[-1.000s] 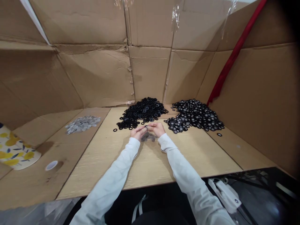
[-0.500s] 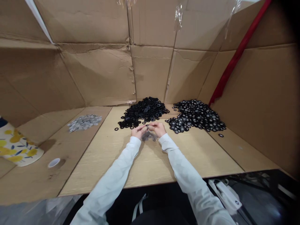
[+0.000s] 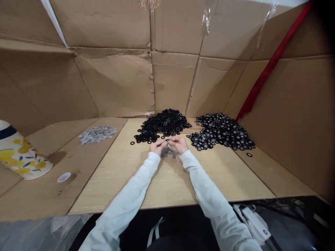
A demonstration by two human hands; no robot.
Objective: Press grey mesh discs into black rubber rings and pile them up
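Head view: left hand (image 3: pixel 156 147) and right hand (image 3: pixel 180 145) meet near frame centre, jointly pinching small dark piece (image 3: pixel 167 140); details unclear. Loose grey discs (image 3: pixel 170 152) on surface (image 3: pixel 170 188) just below. Black ring heap (image 3: pixel 169 122) beyond hands; grey-centred ring heap (image 3: pixel 226 132) right of centre; pale disc heap (image 3: pixel 97 134) at left.

Half-hidden piece (image 3: pixel 168 140) between the hands (image 3: pixel 156 147) (image 3: pixel 180 145), too small for sure identification

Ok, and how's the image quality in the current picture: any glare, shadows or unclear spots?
Head view: clear tape glints near the top; same view, a diagonal shadow darkens the right part of the cardboard back wall; head view again, the upper right corner goes black, and the small dark piece at the fingertips is hard to make out.
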